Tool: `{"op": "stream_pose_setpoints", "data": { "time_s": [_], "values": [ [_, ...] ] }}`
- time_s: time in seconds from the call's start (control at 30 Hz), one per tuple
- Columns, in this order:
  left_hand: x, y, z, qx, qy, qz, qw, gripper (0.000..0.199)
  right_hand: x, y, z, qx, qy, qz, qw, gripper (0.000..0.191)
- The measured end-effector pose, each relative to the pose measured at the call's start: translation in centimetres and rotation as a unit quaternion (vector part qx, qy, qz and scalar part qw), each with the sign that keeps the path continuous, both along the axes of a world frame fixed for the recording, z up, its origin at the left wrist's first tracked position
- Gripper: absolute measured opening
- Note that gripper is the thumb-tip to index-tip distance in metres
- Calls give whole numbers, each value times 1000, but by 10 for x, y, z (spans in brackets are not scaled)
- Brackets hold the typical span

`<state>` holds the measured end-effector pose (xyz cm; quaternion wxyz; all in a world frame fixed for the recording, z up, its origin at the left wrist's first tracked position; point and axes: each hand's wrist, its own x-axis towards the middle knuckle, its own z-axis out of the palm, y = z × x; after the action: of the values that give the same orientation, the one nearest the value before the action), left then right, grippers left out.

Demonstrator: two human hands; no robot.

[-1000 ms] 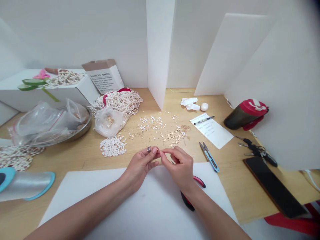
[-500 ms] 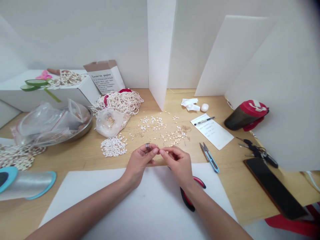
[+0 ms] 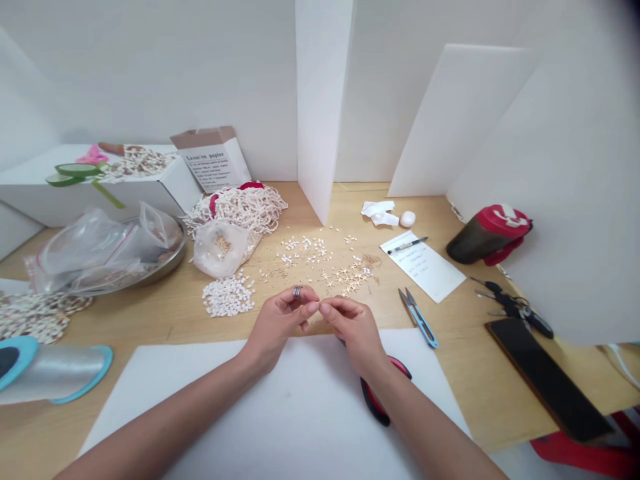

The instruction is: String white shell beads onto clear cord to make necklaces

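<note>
My left hand (image 3: 283,323) and my right hand (image 3: 355,330) meet fingertip to fingertip above the far edge of a white sheet (image 3: 280,413). Each hand pinches with thumb and forefinger; what lies between the tips is too small to make out. Rings circle a finger of the left hand. Just beyond the fingers are gold starfish charms (image 3: 350,277), loose white beads (image 3: 307,247) and a pile of white shell-like pieces (image 3: 229,295). Partly hidden under my right wrist lie red-and-black-handled pliers (image 3: 375,400).
Blue thread snips (image 3: 420,320), a notepad (image 3: 433,277) with a pen, a tumbler (image 3: 483,237), keys (image 3: 515,307) and a phone (image 3: 545,377) lie right. Left are a bag of beads (image 3: 217,250), shell strands (image 3: 250,207), a metal bowl (image 3: 170,260) and a line spool (image 3: 65,373).
The fingertips have drawn slightly apart and the right hand has turned a little, its fingers more curled. The whole view has shifted slightly; the table items lie as before.
</note>
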<state>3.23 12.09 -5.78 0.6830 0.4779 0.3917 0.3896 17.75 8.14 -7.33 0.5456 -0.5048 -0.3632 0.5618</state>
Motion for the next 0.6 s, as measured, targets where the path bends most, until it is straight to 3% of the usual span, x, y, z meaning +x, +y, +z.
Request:
{"op": "stream_pose_setpoints", "data": {
  "time_s": [0.27,0.4,0.47,0.5,0.6],
  "values": [
    [0,2,1,43,43,-30,998,15,2,1,-3,-12,57,16,998,20],
    [-17,21,20,97,143,-73,982,27,2,1,-6,-11,70,8,997,21],
    [-39,37,36,148,241,-99,954,29,3,1,-5,-19,80,3,997,21],
    [-52,45,43,188,297,-82,932,28,3,1,-5,-22,85,1,996,22],
    [-90,67,57,281,492,30,823,23,4,0,-4,-29,95,0,995,25]
  ]
}}
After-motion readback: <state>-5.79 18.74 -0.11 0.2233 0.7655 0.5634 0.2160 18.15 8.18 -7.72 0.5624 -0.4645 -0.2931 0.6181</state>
